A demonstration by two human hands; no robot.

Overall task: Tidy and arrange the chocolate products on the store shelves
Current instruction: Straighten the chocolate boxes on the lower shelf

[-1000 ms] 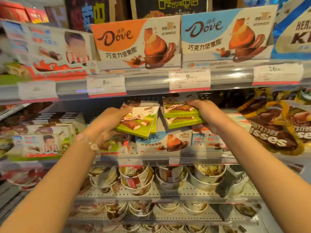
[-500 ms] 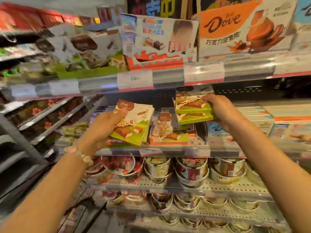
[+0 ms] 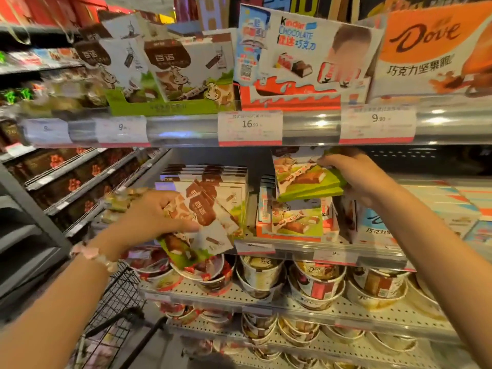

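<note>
My left hand [image 3: 149, 217] grips a fanned bunch of flat white, brown and green chocolate packs [image 3: 205, 222], tilted down at the front edge of the middle shelf. Behind them lies a stack of the same packs [image 3: 210, 174]. My right hand [image 3: 356, 177] holds a small stack of green chocolate packs [image 3: 306, 182] above an orange display tray [image 3: 292, 230] that holds one more green pack. Both hands are under the upper shelf rail [image 3: 306, 129].
On the upper shelf stand a green cow-print display box [image 3: 170, 75], a Kinder box [image 3: 306, 62] and an orange Dove box [image 3: 436, 49]. Blue Dove boxes [image 3: 378, 227] lie right of the tray. Chocolate tubs [image 3: 316, 283] fill lower shelves. A black wire basket [image 3: 114, 315] is at lower left.
The view has swung left along the shelves. My left hand has dropped lower with its packs, now tilted and fanned out. My right hand still holds the green packs over the orange tray.
</note>
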